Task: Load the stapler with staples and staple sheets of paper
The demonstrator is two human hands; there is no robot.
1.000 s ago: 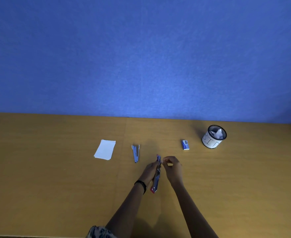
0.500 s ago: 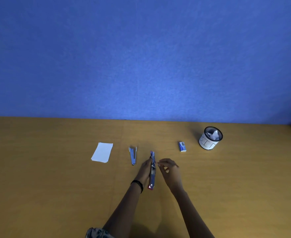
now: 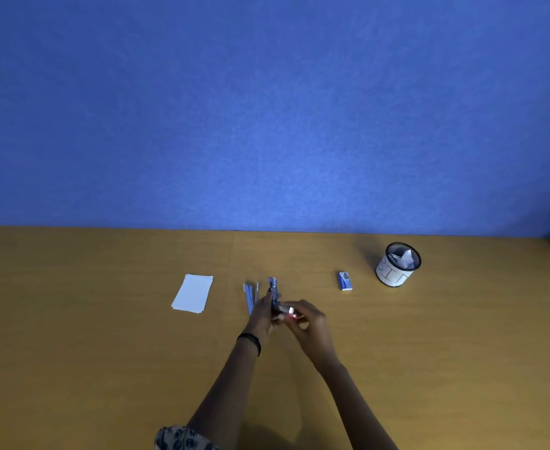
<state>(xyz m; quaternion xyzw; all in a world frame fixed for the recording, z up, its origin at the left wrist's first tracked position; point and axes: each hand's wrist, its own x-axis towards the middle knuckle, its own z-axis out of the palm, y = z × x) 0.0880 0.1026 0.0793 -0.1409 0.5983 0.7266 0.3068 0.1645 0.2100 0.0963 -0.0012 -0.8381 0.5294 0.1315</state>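
Observation:
Both my hands hold a slim blue stapler (image 3: pixel 274 292) with a red rear end above the wooden desk (image 3: pixel 104 352). My left hand (image 3: pixel 262 315) grips its side, and my right hand (image 3: pixel 309 323) closes on its rear end. The stapler's front tip points away from me. A second blue stapler (image 3: pixel 250 295) lies flat just left of my left hand. A small stack of white paper sheets (image 3: pixel 193 293) lies further left. A small blue staple box (image 3: pixel 345 280) rests to the right.
A black mesh cup (image 3: pixel 397 266) wrapped in a white label, with crumpled paper inside, stands at the back right. A blue partition wall (image 3: pixel 267 108) rises behind the desk.
The held stapler has shifted slightly away from me. My right hand has slid from the stapler's middle down to its red rear end, and the hands have closed together.

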